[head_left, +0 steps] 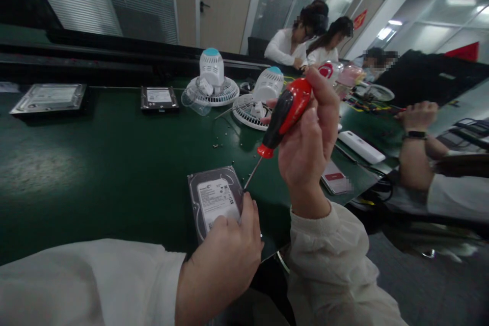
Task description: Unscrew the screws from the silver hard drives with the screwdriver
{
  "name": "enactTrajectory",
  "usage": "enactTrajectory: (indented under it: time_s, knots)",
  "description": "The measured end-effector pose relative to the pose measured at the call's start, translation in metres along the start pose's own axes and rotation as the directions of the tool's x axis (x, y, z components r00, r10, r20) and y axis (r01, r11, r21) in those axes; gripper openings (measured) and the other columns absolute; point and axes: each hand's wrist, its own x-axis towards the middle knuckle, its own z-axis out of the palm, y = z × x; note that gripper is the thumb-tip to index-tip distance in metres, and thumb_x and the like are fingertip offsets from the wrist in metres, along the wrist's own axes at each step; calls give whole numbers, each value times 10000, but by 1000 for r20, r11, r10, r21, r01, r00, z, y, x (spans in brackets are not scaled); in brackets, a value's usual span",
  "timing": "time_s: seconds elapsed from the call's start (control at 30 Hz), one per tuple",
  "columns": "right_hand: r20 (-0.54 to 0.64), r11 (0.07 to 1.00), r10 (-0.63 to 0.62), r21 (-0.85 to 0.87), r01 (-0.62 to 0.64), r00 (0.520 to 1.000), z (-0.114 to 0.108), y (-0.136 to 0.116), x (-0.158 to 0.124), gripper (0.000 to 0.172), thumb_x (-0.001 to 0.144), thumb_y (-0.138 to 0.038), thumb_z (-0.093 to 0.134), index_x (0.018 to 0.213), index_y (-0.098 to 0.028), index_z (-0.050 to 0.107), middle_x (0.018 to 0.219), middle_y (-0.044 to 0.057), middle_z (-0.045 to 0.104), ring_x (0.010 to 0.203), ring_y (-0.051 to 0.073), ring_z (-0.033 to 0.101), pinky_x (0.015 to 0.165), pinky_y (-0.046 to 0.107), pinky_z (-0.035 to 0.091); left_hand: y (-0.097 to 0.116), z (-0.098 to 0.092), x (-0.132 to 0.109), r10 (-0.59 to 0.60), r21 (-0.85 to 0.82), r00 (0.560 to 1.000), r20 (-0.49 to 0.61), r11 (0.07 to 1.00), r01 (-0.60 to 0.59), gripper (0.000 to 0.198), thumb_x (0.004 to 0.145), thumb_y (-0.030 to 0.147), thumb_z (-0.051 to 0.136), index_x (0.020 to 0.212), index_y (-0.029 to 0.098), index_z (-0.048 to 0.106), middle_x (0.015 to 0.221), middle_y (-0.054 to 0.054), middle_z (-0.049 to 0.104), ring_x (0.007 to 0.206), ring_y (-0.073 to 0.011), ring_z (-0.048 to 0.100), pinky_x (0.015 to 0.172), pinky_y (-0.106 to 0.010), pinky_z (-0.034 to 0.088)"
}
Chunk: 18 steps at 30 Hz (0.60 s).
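Note:
A red and black screwdriver (289,112) is gripped by its handle in my right hand (311,142), its shaft slanting down to the left. The metal tip meets the right edge of a silver hard drive (217,198) with a white label, close to my left fingertips. My left hand (229,244) rests over the lower right part of that drive, fingers closed against its edge and partly covering the label. Several small screws (216,145) lie on the green table (114,173) beyond the drive.
Two more hard drives (51,98) (158,98) sit at the back left. White fan parts (212,69) (268,84) stand behind the screwdriver. A phone (335,177) and a white device (361,146) lie to the right, near another person's hand (420,115). People sit beyond.

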Motion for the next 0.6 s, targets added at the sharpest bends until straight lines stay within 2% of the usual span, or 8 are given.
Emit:
enactTrajectory:
  time_s: [0.2, 0.3, 0.4, 0.5, 0.6]
  knots:
    - [-66, 987, -116, -119, 108, 991, -1, 2, 2, 456, 853, -465, 659, 1288, -399, 541, 1290, -7, 578, 1326, 262, 571, 1043, 458, 582, 1, 1, -1, 4, 4, 1000, 9, 1000, -5, 559, 946, 369, 489, 1325, -24, 610, 1361, -345, 552, 589, -222, 669, 466, -314, 451]
    - [-42, 992, -65, -111, 60, 997, -2, 1, 2, 452, 853, -523, 635, 1272, -380, 544, 1225, 3, 612, 1290, 269, 599, 1001, 444, 603, 1, 1, -1, 3, -1, 1000, 7, 1000, -3, 566, 935, 372, 504, 1321, -27, 612, 1356, -343, 557, 578, -225, 665, 466, -317, 454]
    - [37, 998, 16, -55, -14, 999, -3, 0, 1, 435, 899, -573, 515, 1295, -392, 508, 1247, 7, 629, 1195, 243, 659, 891, 382, 644, 1, 0, 0, -1, -9, 1000, 4, 1000, 1, 561, 930, 368, 516, 1312, -29, 619, 1353, -339, 563, 586, -227, 669, 466, -314, 458]
    - [114, 998, 57, -18, -55, 992, -2, 1, 1, 430, 927, -523, 459, 1337, -396, 467, 1218, 19, 664, 1092, 218, 702, 759, 327, 657, 0, -1, -1, -9, -11, 1000, 12, 1000, 9, 558, 934, 371, 512, 1314, -23, 620, 1350, -336, 568, 580, -222, 668, 465, -313, 459]
    - [70, 999, -1, -34, 4, 998, 1, 2, 0, 487, 872, -501, 581, 1337, -420, 461, 1237, 5, 629, 1152, 235, 674, 828, 381, 651, 0, -1, -1, 1, -2, 1000, 21, 1000, -1, 551, 946, 370, 495, 1322, -14, 617, 1349, -339, 567, 579, -213, 671, 474, -307, 466]
